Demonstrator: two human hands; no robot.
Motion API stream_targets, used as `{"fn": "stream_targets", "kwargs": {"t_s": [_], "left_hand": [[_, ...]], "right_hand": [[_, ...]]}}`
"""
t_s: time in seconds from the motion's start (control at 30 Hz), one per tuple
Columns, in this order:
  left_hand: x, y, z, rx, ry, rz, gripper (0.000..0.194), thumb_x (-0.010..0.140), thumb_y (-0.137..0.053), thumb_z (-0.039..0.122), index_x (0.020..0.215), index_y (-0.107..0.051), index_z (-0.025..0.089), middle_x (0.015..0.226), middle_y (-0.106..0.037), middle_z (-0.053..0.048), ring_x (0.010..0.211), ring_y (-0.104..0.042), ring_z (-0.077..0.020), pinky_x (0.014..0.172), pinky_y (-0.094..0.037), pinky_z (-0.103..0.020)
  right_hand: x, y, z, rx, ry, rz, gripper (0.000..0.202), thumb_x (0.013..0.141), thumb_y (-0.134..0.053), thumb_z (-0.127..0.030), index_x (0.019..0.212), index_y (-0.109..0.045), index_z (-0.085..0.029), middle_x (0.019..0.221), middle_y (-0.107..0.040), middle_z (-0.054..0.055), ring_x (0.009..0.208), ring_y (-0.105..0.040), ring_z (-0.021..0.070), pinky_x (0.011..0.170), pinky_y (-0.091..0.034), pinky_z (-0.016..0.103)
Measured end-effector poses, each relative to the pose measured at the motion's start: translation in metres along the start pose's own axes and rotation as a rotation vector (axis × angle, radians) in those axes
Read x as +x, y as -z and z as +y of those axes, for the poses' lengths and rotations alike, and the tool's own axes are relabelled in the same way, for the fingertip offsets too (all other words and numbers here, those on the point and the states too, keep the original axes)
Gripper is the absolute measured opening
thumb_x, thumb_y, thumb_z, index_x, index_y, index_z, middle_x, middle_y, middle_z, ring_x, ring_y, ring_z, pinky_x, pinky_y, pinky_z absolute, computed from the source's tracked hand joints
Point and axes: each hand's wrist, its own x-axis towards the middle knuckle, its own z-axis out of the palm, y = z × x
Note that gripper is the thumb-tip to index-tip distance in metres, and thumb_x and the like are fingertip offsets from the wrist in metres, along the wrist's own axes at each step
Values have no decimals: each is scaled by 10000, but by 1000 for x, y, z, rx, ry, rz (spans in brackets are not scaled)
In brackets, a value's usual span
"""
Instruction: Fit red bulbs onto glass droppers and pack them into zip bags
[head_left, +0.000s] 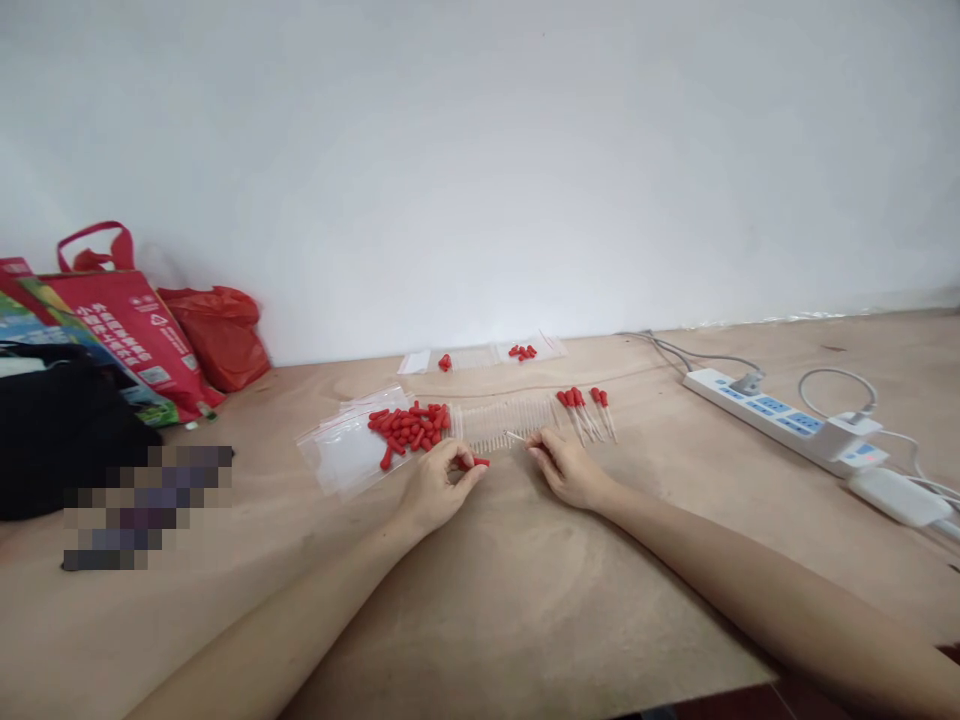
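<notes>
My left hand [442,484] is closed, its thumb and forefinger pinching a red rubber bulb [481,462]. In my right hand [566,470], a thin clear glass tube [515,435] is held by the fingertips and points left toward the bulb, with a gap between them. Beyond both hands lies a row of clear glass tubes [502,422]. A pile of red bulbs [412,428] sits left of the row, partly on clear plastic bags [345,450]. Right of the row lie several droppers with red bulbs fitted [576,398].
Near the wall are more bags with red bulbs [523,352] and tubes. A white power strip [780,415] with plugs and cables lies at right. Red bags [135,340], a black cloth item [67,430] and a blurred-out object [150,508] are at left.
</notes>
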Motion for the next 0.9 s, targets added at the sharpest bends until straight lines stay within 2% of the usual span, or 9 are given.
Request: {"fn": "stream_targets", "kwargs": {"t_s": [0.07,0.13,0.23,0.3,0.4,0.67,0.9], "left_hand": [[0,-1,-4,-81,73,-9,116,764,-545,267,778,-464,185,736,-579,-2,655,-605,-139,588,-507,-259],[1,-1,-6,-105,96,-10,149,786,-525,274,898,-471,192,807,-602,-11,698,-623,-147,605,-517,-265],[2,1,-4,19,14,12,174,810,-501,260,967,-535,194,926,-623,-42,847,-608,-179,733,-500,-314],[3,3,-2,105,-51,10,170,827,-480,245,953,-581,193,919,-632,-45,868,-592,-184,768,-480,-322],[3,4,1,141,-104,-10,183,846,-452,228,938,-605,187,863,-628,-41,809,-587,-166,726,-479,-293],[3,4,3,123,-148,-15,158,846,-438,208,846,-591,169,799,-619,-32,752,-576,-151,692,-460,-266],[2,6,5,124,-170,-84,153,836,-446,205,807,-593,171,767,-631,-23,728,-578,-151,684,-422,-275]], "right_hand": [[0,0,-2,22,-11,-25,119,839,-368,-193,829,-486,-183,740,-567,32,677,-521,138,627,-402,251],[1,0,-5,30,-1,-47,126,845,-365,-200,819,-487,-184,746,-569,32,687,-524,137,629,-401,246],[1,-1,-8,22,32,-71,130,845,-364,-187,818,-491,-184,773,-573,39,724,-530,139,653,-405,246],[1,-2,-9,18,47,-77,125,843,-370,-181,821,-493,-182,781,-574,43,737,-533,140,664,-407,247],[1,-4,-9,16,56,-78,125,844,-371,-175,821,-495,-181,781,-575,45,740,-534,139,662,-408,243],[2,-6,-7,-8,121,-97,130,850,-399,-187,843,-528,-187,781,-603,30,738,-540,139,679,-370,259],[3,-2,-2,-96,191,-110,149,846,-431,-198,854,-578,-186,807,-642,22,667,-542,120,672,-281,279]]}}
